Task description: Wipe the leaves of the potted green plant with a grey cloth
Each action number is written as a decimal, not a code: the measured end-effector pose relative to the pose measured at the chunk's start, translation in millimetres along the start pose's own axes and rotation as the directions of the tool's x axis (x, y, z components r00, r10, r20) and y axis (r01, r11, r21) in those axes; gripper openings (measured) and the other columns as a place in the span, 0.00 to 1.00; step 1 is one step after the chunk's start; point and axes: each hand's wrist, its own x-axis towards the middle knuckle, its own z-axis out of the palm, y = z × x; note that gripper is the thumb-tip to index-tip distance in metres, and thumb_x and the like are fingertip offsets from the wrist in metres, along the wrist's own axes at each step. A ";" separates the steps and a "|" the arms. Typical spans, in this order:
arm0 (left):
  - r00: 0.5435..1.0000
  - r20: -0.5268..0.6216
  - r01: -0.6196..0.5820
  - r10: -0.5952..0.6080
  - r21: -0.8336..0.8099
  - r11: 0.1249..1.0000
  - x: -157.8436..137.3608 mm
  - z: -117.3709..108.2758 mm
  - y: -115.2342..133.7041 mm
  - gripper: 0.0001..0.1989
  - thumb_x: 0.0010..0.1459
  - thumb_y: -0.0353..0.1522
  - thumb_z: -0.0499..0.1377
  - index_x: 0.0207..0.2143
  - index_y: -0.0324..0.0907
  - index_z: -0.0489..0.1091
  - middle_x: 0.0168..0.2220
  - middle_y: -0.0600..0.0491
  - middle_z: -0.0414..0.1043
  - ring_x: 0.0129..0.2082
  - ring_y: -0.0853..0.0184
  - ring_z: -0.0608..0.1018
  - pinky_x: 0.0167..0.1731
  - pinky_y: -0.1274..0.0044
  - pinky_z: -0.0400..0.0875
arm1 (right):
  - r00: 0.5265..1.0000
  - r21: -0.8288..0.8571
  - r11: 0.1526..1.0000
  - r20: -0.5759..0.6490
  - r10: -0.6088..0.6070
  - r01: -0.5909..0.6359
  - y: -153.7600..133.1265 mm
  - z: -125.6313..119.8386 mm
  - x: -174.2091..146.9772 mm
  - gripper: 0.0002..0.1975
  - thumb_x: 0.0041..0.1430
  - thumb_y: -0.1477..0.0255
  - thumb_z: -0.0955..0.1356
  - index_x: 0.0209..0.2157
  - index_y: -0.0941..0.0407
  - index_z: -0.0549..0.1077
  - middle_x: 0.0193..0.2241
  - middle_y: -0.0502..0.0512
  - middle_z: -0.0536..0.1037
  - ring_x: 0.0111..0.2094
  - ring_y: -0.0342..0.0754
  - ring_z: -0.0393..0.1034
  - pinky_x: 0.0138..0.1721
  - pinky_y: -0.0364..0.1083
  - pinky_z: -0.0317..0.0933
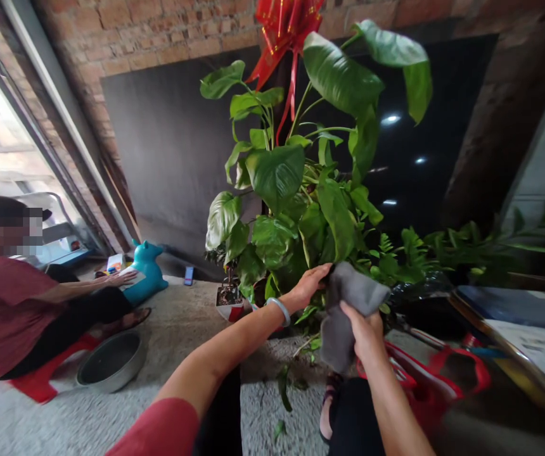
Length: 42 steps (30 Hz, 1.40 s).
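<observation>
My right hand (364,328) is closed on a grey cloth (346,310), with the thumb pressed over its front. The cloth hangs in folds before the lower leaves of a tall leafy potted plant (277,174). My left hand (307,288), with a pale bangle on the wrist, reaches to the cloth's upper left edge. Its fingers are bent together at a small dark patch there; what they pinch, if anything, is hidden. Large glossy green leaves rise above both hands, and a red ribbon bow (289,31) is fixed near the top.
At left a person in a red shirt (11,304) sits with a hand on a teal animal figure (146,272). A grey basin (111,364) stands on the floor nearby. Fallen leaves (284,386) lie below the plant. To the right are a red bag (424,373) and a table (529,335).
</observation>
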 end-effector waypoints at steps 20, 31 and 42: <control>0.981 -0.133 0.123 -0.143 -0.145 0.982 -47.9 -117.3 4.6 0.18 0.45 0.20 0.63 0.41 0.41 0.75 0.38 0.51 0.79 0.38 0.64 0.79 0.51 0.68 0.73 | 0.937 -0.250 0.912 0.221 -0.272 0.324 -100.9 59.0 -54.2 0.31 0.40 0.60 0.75 0.49 0.55 0.73 0.54 0.68 0.80 0.61 0.66 0.73 0.62 0.60 0.66; 0.822 -0.372 0.156 -0.430 -0.580 0.800 -80.9 -232.1 -12.7 0.11 0.66 0.41 0.61 0.40 0.42 0.71 0.35 0.50 0.77 0.32 0.61 0.79 0.46 0.67 0.74 | 0.876 -0.149 0.881 0.267 -0.401 0.448 -139.4 56.4 -56.5 0.34 0.38 0.53 0.80 0.46 0.55 0.78 0.45 0.62 0.84 0.48 0.63 0.79 0.53 0.58 0.72; 0.950 -0.310 -0.203 -0.048 -0.724 0.660 -37.2 -203.5 67.5 0.30 0.72 0.55 0.48 0.50 0.41 0.77 0.40 0.45 0.83 0.48 0.53 0.84 0.56 0.62 0.76 | 0.610 -0.183 0.632 0.554 -0.566 0.753 -143.4 211.7 -35.7 0.27 0.49 0.68 0.70 0.53 0.57 0.71 0.53 0.72 0.77 0.57 0.69 0.74 0.62 0.68 0.65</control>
